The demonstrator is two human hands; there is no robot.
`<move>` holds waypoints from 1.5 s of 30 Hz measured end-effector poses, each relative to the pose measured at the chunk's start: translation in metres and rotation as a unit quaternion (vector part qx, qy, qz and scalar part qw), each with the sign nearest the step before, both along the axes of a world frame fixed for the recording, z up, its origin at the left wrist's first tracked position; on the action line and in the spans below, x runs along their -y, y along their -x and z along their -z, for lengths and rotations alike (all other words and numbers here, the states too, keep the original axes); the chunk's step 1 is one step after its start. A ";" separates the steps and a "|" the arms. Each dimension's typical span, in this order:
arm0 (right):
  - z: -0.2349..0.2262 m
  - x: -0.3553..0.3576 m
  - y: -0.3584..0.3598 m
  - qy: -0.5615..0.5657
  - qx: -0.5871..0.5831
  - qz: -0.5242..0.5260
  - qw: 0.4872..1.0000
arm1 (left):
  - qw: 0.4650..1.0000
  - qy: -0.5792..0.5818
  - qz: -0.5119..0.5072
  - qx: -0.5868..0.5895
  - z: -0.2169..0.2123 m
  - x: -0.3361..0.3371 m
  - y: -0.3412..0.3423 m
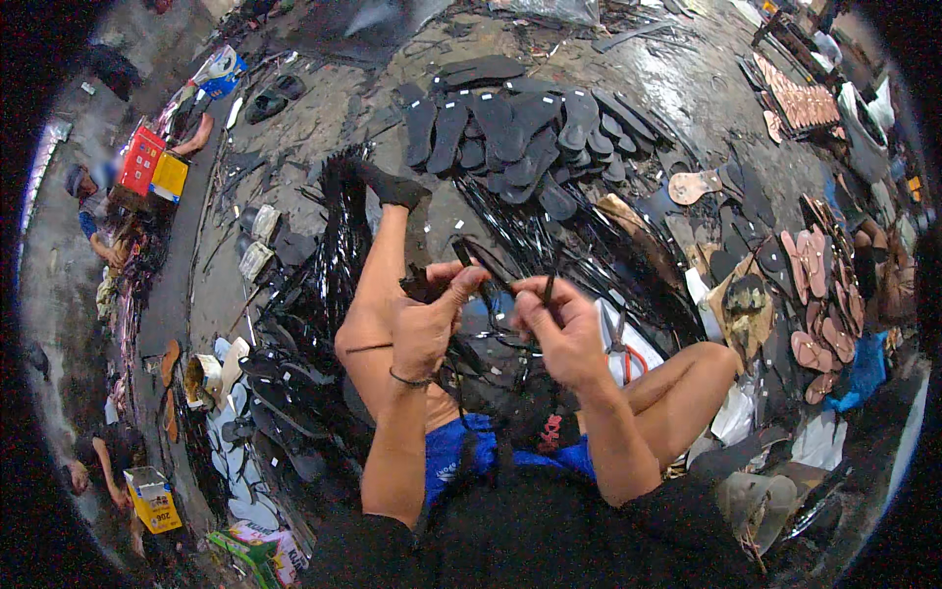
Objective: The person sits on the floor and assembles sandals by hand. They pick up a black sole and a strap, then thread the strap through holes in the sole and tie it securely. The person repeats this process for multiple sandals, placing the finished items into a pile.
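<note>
We see a narrow black strap (pixel 498 267) raised above the person's lap, slanting between the two hands. The left hand (pixel 429 332) is closed, thumb and forefinger pinching near the strap's upper end, with a dark bunch (pixel 422 285) against its fingers; we cannot tell quite how that bunch is held. The right hand (pixel 564 336) pinches lower down, its fingers curled in.

We would judge the strap light, bendy and hard to break, more likely to twist than to snap. If it is as glossy as the strips nearby, it may slide, so we would hold it flat between thumb and forefinger, near the ends, leaving the middle free.

Beyond the hands, glossy black strips (pixel 343 245) lie heaped by the raised left leg (pixel 378 265). Farther off we see dark soles (pixel 505 123) piled on the floor (pixel 314 113), and pinkish sandals (pixel 810 260) over to the right.
</note>
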State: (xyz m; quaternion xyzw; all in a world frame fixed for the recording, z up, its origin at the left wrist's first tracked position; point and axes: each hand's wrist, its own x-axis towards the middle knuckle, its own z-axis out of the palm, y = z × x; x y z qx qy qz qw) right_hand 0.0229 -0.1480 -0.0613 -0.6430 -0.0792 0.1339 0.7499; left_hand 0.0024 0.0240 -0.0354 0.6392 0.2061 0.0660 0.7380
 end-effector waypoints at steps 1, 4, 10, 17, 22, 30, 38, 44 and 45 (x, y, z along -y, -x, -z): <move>-0.002 -0.006 0.006 -0.006 -0.033 0.008 0.999 | 1.000 0.007 -0.017 0.001 0.003 0.001 0.000; -0.005 -0.010 0.014 -0.027 -0.083 0.041 0.995 | 0.996 0.008 -0.060 0.069 0.009 -0.004 -0.003; -0.007 -0.025 0.027 -0.064 -0.103 -0.071 0.990 | 0.994 -0.006 0.007 0.109 -0.007 0.006 0.003; 0.001 0.004 0.018 0.018 0.012 0.058 0.998 | 0.991 -0.007 0.000 0.130 -0.026 -0.002 0.007; -0.029 -0.006 0.028 0.074 0.169 0.016 0.983 | 0.978 0.042 0.086 0.186 -0.013 0.003 0.009; -0.060 0.018 0.034 0.203 0.354 0.077 0.910 | 0.979 -0.074 0.102 0.158 -0.032 0.029 0.021; -0.145 0.053 0.048 0.425 0.619 -0.056 0.659 | 0.915 -0.268 0.071 0.294 -0.020 0.063 0.024; -0.143 0.061 0.049 0.391 0.568 -0.096 0.718 | 0.892 -0.340 0.099 0.281 -0.019 0.065 0.039; -0.138 0.055 0.048 0.399 0.539 -0.141 0.728 | 0.907 -0.296 0.097 0.283 -0.019 0.063 0.041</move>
